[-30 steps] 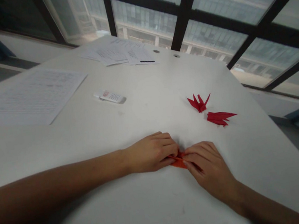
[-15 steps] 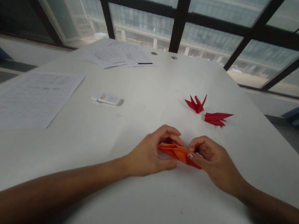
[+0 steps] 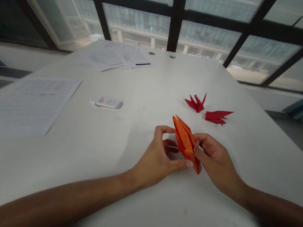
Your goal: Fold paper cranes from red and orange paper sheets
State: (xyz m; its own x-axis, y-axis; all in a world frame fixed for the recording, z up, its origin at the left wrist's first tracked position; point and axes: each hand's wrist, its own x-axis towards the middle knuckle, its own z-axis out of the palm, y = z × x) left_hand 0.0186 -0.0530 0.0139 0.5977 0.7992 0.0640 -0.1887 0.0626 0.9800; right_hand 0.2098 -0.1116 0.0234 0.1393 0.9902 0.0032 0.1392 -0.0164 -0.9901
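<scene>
An orange folded origami paper [image 3: 184, 139] stands nearly upright between my hands, its two points at the top and a narrow tip at the bottom. My left hand [image 3: 157, 159] curves around its left side, index finger at the upper edge and thumb on the lower part. On the right edge, the thumb and fingers of my right hand [image 3: 215, 161] pinch the paper. Just beyond lie two red origami pieces: one with spread points like a crane [image 3: 197, 105], the other a long folded red piece [image 3: 216, 116] with its points to the right.
A small white item with printed characters [image 3: 107, 102] lies left of centre on the white table [image 3: 152, 212]. One large printed sheet [image 3: 26, 106] is at the left, and several printed papers [image 3: 108, 56] overlap at the back. Dark-framed windows [image 3: 174, 18] rise behind the table.
The orange paper has turned from lying slanted to nearly upright, points up. My left hand has shifted its hold, with its thumb now lower on the paper. The view has shifted slightly.
</scene>
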